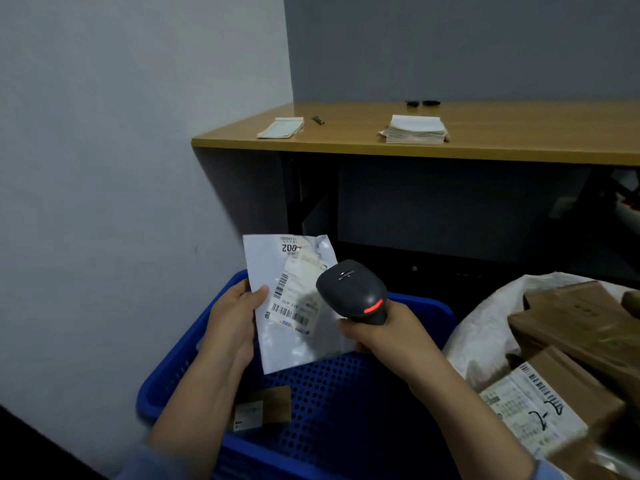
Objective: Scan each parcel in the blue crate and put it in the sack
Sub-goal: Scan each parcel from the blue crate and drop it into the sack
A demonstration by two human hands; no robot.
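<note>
My left hand (235,317) grips the left edge of a flat white mailer parcel (277,271), held upright over the blue crate (426,310) with its shipping label facing me. My right hand (381,332) is closed around the handle of a black barcode scanner (353,289), whose head points at the label; a red light glows on its back. A small brown box (265,408) with a white label lies on the crate's perforated floor. To the right stands the white sack (481,327), holding several brown boxes (571,327).
A wooden desk (485,147) stands behind the crate, carrying a notepad (281,128), a stack of white papers (414,129) and small dark items. A pale wall (121,168) runs close along the left. Dark space lies under the desk.
</note>
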